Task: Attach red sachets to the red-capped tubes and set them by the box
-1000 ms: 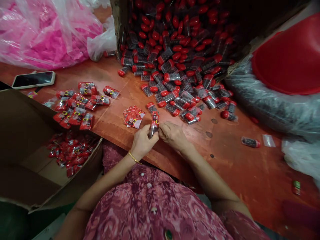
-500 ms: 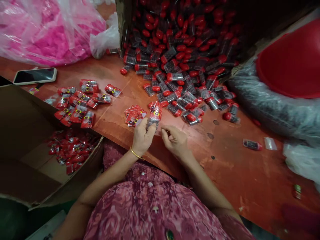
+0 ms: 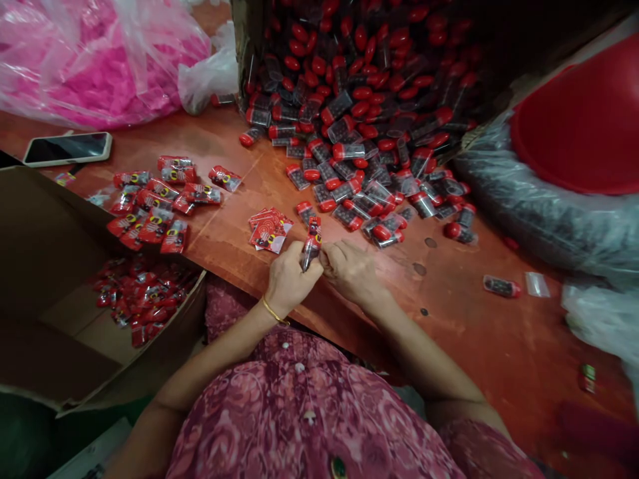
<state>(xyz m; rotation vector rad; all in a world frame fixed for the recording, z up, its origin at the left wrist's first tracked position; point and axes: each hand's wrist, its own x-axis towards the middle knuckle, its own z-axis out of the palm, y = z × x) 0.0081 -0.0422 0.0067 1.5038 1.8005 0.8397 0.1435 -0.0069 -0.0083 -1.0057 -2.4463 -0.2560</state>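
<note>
My left hand (image 3: 292, 276) is closed around a small clear tube with a red printed label (image 3: 312, 243), held up near the table's front edge. Against its lower right side my right hand (image 3: 352, 269) is closed, the fingertips pressed together; whether they grip the tube's end is hidden. A small stack of red printed labels (image 3: 269, 229) lies just left of the tube. Beyond my hands spreads a heap of clear tubes with red caps and dark contents (image 3: 349, 150). Several finished-looking labelled tubes (image 3: 154, 199) lie in a cluster to the left.
An open cardboard box (image 3: 64, 319) at the lower left holds many labelled tubes (image 3: 144, 293). A phone (image 3: 68, 148) lies near a bag of pink pieces (image 3: 100, 73). On the right are a red basin (image 3: 579, 126) on a plastic bag (image 3: 524, 216) and a lone tube (image 3: 502, 287).
My hands have come together at the tube. The left hand has turned it more upright and edge-on, and a red-capped tube behind it now shows.
</note>
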